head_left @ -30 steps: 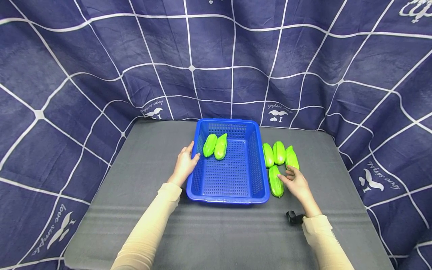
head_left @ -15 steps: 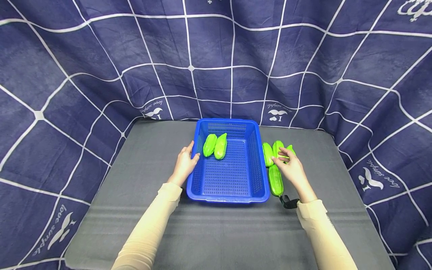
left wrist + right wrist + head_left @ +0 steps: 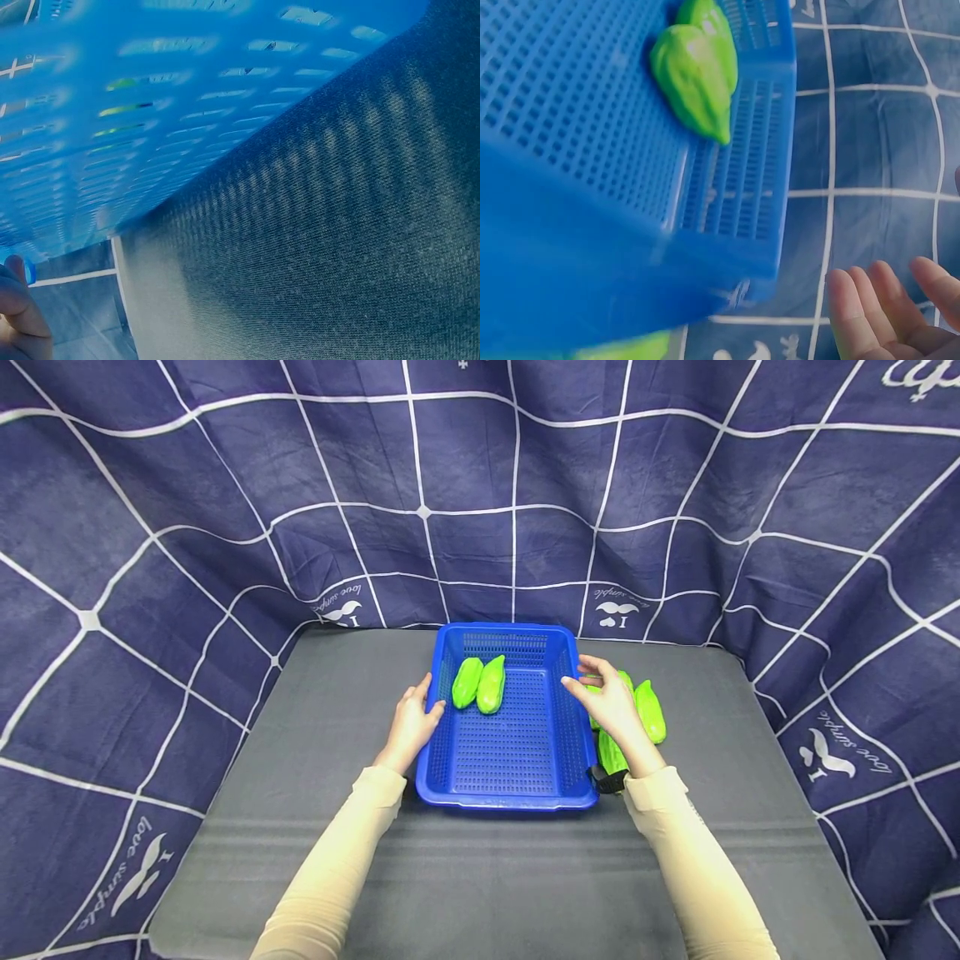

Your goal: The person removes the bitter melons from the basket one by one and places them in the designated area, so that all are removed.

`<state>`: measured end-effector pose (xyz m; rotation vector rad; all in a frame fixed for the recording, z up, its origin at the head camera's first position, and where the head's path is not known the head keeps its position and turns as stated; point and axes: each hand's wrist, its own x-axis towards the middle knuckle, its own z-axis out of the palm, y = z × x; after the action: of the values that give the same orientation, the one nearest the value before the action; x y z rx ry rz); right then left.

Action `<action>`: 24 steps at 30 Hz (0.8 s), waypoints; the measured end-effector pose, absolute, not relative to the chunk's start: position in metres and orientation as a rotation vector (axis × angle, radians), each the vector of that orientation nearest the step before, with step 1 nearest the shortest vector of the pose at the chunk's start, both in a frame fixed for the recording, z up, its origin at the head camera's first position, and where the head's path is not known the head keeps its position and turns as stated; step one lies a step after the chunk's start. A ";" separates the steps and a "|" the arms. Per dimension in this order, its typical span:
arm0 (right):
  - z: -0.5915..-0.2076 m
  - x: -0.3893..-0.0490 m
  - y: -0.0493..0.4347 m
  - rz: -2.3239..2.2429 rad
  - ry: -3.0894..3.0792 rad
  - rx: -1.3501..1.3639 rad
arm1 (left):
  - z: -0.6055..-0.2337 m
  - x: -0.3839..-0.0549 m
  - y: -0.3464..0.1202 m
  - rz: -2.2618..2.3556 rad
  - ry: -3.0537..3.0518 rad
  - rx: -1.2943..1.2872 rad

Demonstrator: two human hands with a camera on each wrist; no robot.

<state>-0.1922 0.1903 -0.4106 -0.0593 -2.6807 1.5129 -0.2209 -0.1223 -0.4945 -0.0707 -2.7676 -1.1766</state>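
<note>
A blue plastic basket (image 3: pixel 510 802) with slotted walls stands on the grey table. At its left side my left hand (image 3: pixel 411 720) holds the rim, thumb at the top edge and fingers along the outer wall. Two glossy green tapered vegetables, one (image 3: pixel 491 687) beside the other (image 3: pixel 467 682), lie in the basket's far left part. My right hand (image 3: pixel 611 703) hovers by the right rim with fingers spread and nothing in it. Below and behind it lie several similar vegetables; one (image 3: pixel 650 712) is in plain sight, another (image 3: pixel 611 752) is partly covered.
A dark blue curtain (image 3: pixel 360 460) with white lines hangs behind and at both sides of the table (image 3: pixel 315 718). A black strap (image 3: pixel 609 779) hangs at the right wrist, over the basket's near right corner.
My right hand has moved left, from over the vegetables on the table to the basket's right rim. The left hand and the basket have stayed in place.
</note>
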 end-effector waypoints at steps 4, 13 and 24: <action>-0.410 -0.200 0.178 1.496 -2.683 -0.039 | -0.495 -0.221 -0.122 -1.174 -2.770 -0.075; -0.423 -0.216 0.154 1.557 -2.689 -0.024 | -0.493 -0.219 -0.120 -1.173 -2.768 -0.090; -0.447 -0.230 0.127 1.550 -2.722 -0.043 | -0.492 -0.219 -0.120 -1.189 -2.782 -0.058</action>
<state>-0.2300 0.1272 -0.4465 -0.0426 -2.7220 1.5502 -0.2193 -0.1200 -0.4924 -0.0577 -2.7817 -1.1891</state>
